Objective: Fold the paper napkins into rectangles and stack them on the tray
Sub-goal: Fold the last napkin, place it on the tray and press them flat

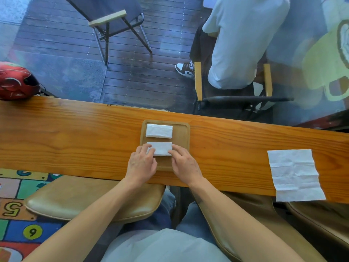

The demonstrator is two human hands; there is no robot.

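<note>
A small wooden tray (182, 136) lies on the long wooden counter (75, 140). A folded white napkin (159, 131) rests on the tray's far half. A second folded napkin (161, 148) lies on the near half. My left hand (140, 164) holds its left end with the fingertips, and my right hand (186, 164) pinches its right end. An unfolded white napkin (294, 174) lies flat on the counter at the right, its near edge hanging over the counter's front.
A red helmet (16, 81) sits at the counter's far left end. Beyond a glass pane, a person sits on a chair (234, 87) and an empty chair (113, 19) stands on decking. Padded stools (90, 197) are below the counter.
</note>
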